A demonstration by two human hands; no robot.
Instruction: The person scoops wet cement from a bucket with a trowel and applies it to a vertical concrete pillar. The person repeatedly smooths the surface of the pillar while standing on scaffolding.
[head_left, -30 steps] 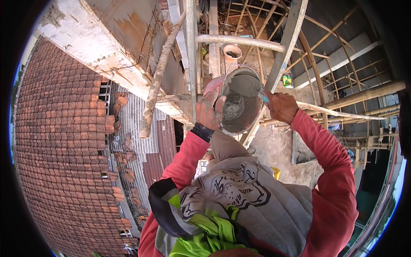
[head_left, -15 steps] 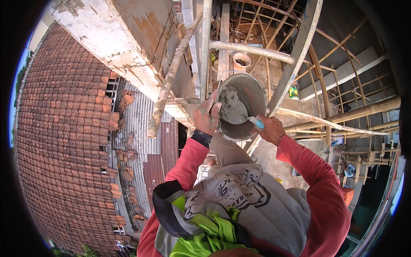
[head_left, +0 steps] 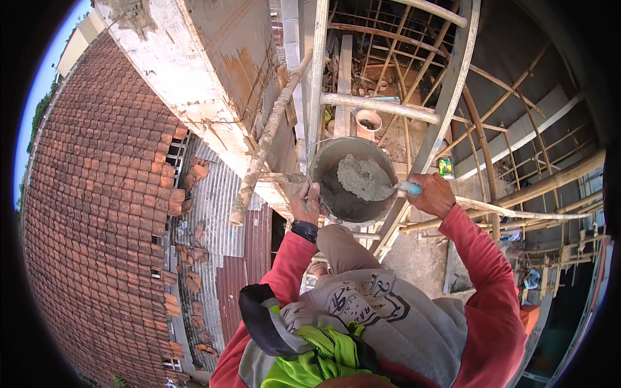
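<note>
A dark round bucket (head_left: 321, 169) with wet grey mortar inside stands in front of me at the ladder. At its near left side, my left hand (head_left: 305, 204) grips the bucket by the rim, its fingers partly hidden. My right hand (head_left: 432, 195) is closed round the turquoise handle of a trowel (head_left: 409, 187) at the bucket's right rim. A heap of mortar (head_left: 364, 177) lies over the trowel's blade and hides most of it, inside the bucket.
A wooden ladder (head_left: 380, 107) rises around the bucket. Left of it, a rough pole (head_left: 272, 136) juts out beside a concrete beam (head_left: 194, 71). Tiled roofing (head_left: 97, 213) spreads far left; bamboo scaffolding (head_left: 517, 187) stands right. A pale bucket (head_left: 367, 123) sits below.
The trowel has shifted right and turned, now bearing a mortar heap toward the bucket's right rim. My left hand has slid lower at the left side. The view has shifted slightly.
</note>
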